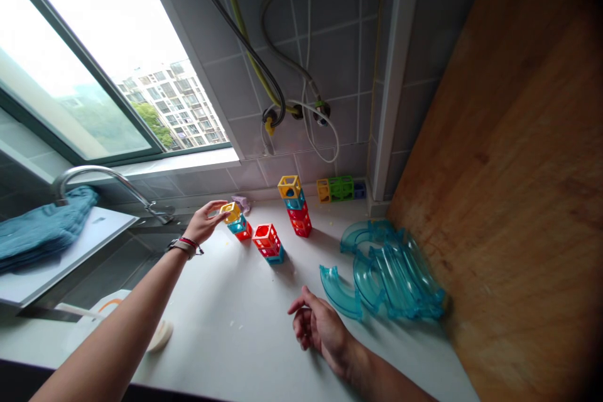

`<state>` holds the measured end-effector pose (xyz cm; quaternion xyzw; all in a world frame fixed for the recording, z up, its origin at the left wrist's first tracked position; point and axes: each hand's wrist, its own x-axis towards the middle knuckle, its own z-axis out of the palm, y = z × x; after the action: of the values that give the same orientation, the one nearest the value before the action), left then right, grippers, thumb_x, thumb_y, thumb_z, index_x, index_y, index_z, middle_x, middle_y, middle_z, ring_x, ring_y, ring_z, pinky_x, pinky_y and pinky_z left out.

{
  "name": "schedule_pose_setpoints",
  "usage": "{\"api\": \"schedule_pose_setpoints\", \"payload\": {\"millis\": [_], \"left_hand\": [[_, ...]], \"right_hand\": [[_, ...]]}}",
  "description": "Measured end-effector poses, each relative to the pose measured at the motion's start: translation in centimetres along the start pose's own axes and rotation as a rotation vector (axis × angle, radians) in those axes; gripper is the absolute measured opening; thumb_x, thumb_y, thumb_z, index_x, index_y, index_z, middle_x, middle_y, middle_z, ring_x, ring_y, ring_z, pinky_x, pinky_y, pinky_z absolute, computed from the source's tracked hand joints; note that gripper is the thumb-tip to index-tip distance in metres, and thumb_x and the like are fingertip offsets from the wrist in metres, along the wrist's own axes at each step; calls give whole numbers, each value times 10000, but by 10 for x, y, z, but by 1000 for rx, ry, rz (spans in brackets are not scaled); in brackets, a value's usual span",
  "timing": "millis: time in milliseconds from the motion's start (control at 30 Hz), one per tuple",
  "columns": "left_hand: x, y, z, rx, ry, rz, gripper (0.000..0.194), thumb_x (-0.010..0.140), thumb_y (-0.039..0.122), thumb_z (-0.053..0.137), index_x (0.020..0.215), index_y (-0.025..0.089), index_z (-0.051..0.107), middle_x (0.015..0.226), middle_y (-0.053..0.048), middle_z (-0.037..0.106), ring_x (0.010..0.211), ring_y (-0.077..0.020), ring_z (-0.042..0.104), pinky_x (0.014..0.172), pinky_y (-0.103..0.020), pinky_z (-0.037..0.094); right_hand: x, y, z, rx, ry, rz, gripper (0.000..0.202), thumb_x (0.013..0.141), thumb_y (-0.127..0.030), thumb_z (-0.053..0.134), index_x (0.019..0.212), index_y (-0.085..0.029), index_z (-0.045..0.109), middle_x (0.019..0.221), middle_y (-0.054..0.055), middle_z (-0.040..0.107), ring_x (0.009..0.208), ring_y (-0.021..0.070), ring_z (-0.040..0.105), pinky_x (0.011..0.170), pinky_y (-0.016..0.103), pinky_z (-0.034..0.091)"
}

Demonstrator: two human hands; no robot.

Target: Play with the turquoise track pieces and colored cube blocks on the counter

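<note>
My left hand [206,221] reaches to the top of a short stack, its fingers closed around the yellow cube block [230,211]. Under that block sit a blue cube block [238,224] and a red one [244,233]. Beside it stands another stack of red cube blocks [266,238] on a blue base. Farther back rises a taller stack [296,206], yellow over blue over red. Over the counter, my right hand [323,330] hovers with loosely curled fingers and nothing in it. Near it lie clear teal curved track pieces [384,270].
Orange, green and blue-purple blocks [341,189] line the back wall. A small purple item [242,203] lies behind the left stack. At left are a sink faucet [113,179], a folded blue cloth [47,226] and a white container [101,320]. A wooden board [518,169] leans at right.
</note>
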<state>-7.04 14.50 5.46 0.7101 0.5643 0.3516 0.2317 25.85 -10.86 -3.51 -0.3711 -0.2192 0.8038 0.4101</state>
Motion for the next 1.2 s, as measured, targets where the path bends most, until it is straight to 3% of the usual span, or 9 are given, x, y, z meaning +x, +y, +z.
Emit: {"api": "schedule_pose_setpoints", "payload": {"millis": [567,767,1067,1200], "left_hand": [[-6,-1,4,-39,5,-51,768,683,697,798,1221,166,663,1311,-190,692,1222,-346,654,1053,-496,528],[-1,-12,6,-117,-80,-116,863,506,565,948,1221,182,652,1210,-181,743,1090,-345,728,953,-508,596],[0,-12,11,-197,-114,-161,867,467,527,969,1179,184,612,1118,-157,766,1083,-350,729,985,-570,568],[-4,-9,14,-213,-102,-169,857,457,505,973,1160,181,607,1081,-157,767,1066,-354,733,955,-561,583]], "right_hand": [[1,0,0,-9,-9,0,745,794,-883,519,871,-152,643,569,-3,592,456,99,461,480,242,309],[3,4,-3,-12,-9,-21,726,807,-859,540,890,-145,648,579,-3,591,477,103,482,485,240,322],[2,5,-2,-38,-21,-34,529,815,-674,652,878,-149,641,581,-7,600,473,97,468,478,230,318],[4,7,-2,-34,-28,-44,523,785,-666,678,870,-152,633,567,-12,591,462,96,462,462,225,308]]}}
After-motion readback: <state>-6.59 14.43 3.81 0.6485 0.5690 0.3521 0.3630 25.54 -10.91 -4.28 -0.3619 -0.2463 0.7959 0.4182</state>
